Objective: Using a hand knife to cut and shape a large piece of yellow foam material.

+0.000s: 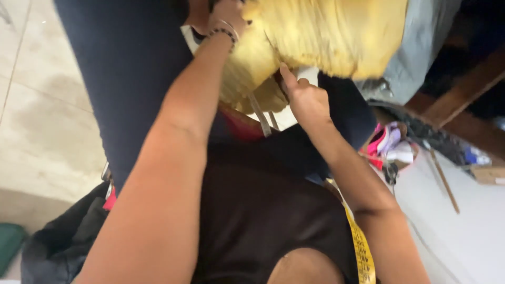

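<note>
A bundle of yellow cloth (326,34) is bunched at the top of the head view. My left hand (226,16), with beaded bracelets on the wrist, grips the cloth's upper left edge. My right hand (305,100) pinches the lower edge of the same cloth, thumb pointing up. A yellow tape measure (360,247) hangs over my dark shirt at the lower right. Dark navy fabric (126,63) lies under my left arm.
A small basket of pink and white scraps (392,144) sits on a white table (463,231) at the right, with a thin wooden stick (444,181) beside it. Pale floor tiles (42,115) lie at the left, and a dark garment (58,242) is heaped at the lower left.
</note>
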